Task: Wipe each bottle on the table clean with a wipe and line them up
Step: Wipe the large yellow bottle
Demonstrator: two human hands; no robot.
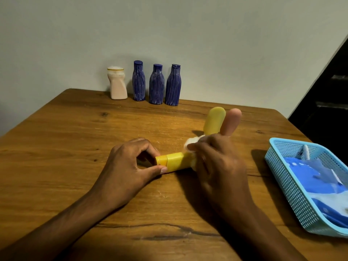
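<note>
Yellow bottle [174, 163] lies sideways on the wooden counter [75, 129] between both hands. Left hand [130, 164] pinches its cap end with thumb and fingers; right hand [216, 162] curls around its body, clutching a white wipe [191, 143] against it.

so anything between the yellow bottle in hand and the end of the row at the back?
Nothing visible. The yellow bottle lies held in both hands, and the table is bare up to the spot right of the last blue bottle. Two loose bottles lie off to the right.
</note>
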